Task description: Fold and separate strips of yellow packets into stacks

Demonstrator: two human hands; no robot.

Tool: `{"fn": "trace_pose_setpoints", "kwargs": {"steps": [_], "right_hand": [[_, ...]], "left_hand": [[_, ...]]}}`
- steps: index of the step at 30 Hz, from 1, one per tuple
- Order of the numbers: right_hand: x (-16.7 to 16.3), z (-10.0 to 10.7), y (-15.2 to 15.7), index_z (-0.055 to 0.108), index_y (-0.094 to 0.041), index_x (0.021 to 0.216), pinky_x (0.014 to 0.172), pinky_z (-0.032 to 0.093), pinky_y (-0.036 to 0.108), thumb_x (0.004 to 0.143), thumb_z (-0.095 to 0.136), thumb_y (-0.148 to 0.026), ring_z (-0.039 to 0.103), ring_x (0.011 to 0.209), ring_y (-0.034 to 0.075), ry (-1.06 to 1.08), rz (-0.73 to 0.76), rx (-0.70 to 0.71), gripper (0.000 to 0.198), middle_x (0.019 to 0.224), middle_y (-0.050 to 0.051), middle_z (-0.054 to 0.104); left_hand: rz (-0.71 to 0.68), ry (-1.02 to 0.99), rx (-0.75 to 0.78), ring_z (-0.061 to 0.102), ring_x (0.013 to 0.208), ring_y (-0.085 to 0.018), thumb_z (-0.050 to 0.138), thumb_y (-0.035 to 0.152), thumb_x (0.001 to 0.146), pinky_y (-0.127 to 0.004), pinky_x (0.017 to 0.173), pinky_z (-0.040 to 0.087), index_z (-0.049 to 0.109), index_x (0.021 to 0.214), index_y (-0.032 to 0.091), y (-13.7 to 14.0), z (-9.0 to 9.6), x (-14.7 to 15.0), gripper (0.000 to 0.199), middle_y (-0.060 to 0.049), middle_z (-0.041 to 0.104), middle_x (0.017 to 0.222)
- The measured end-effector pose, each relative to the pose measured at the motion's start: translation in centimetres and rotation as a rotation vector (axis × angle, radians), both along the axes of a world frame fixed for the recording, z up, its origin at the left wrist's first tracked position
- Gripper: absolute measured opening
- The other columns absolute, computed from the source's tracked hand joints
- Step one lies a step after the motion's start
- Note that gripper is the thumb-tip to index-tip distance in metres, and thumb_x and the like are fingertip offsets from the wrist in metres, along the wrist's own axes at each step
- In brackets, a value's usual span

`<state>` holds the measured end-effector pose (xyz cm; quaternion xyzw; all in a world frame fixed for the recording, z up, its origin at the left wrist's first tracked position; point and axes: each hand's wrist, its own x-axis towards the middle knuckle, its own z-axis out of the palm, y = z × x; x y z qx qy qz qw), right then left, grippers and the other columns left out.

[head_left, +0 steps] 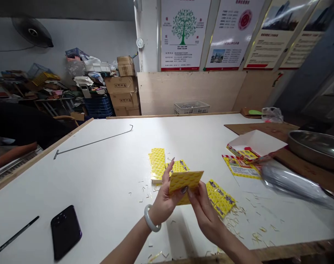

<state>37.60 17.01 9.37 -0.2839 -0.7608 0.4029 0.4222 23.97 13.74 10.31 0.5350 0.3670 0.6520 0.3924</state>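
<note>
A yellow printed card sheet (187,180) is raised above the white table, tilted, between both hands. My left hand (164,201) grips its left side, thumb across the face and one finger pointing up; a pale bangle (152,219) circles that wrist. My right hand (204,211) pinches the lower right part of the sheet. Just beyond lie a stack of yellow printed cards (158,163) and another yellow sheet with small figures (178,166), partly hidden by the hands. To the right lies a similar yellow sheet (220,198) among thin paper offcuts (234,220).
Left on the white table (106,190) are a black phone (65,233), a black stick (15,236) and a long metal hook rod (97,141). An open printed box (255,145), clear plastic sleeves (293,185) and a metal bowl (318,148) are at right. Someone's arm (14,156) shows far left.
</note>
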Motion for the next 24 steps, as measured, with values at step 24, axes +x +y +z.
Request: {"fn": "trace_pose_setpoints", "kwargs": {"steps": [24], "right_hand": [[2.9, 2.7, 4.9, 0.047, -0.018, 0.117, 0.079, 0.049, 0.033, 0.083, 0.046, -0.016, 0.056, 0.095, 0.02, -0.797, 0.296, 0.512, 0.034, 0.108, 0.01, 0.057]], "left_hand": [[-0.212, 0.133, -0.152, 0.059, 0.08, -0.023, 0.058, 0.04, 0.081, -0.037, 0.076, 0.049, 0.067, 0.095, 0.017, 3.2, -10.5, 0.6, 0.028, -0.005, 0.066, 0.086]]}}
